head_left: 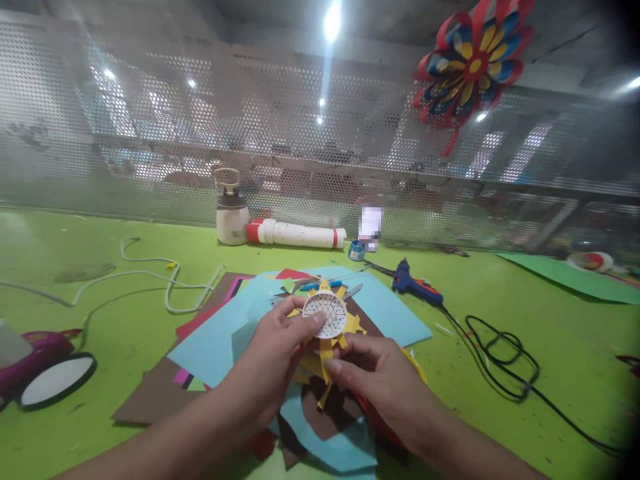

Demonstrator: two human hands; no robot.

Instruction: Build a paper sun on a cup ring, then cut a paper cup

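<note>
1. Both forearms enter from the bottom edge, which cuts them off; the elbows are out of view.
2. The left hand (280,347) grips a white patterned disc (325,315), thumb pressed on its lower left rim. The fingers behind it are hidden.
3. The right hand (380,373) pinches the yellow paper petals (327,347) fixed around and under the disc, fingertips closed on a strip. How the petals join the disc cannot be made out.
4. The hands cover much of the pile of coloured paper sheets (220,347) beneath them; scraps lie partly buried.
5. At the left edge, a purple object with a white oval (55,380) is cut off.
6. To the right, a blue glue gun (413,283) trails a black cable (500,360) looping over open green table (575,360).
7. Left of the pile, a white cord (170,287) winds over bare surface.
8. By the mesh wall stand a white jar (232,217) and a lying white tube (295,233); a blurred patch sits beside them.
9. A paper flower (473,63) hangs above, its top clipped.
</note>
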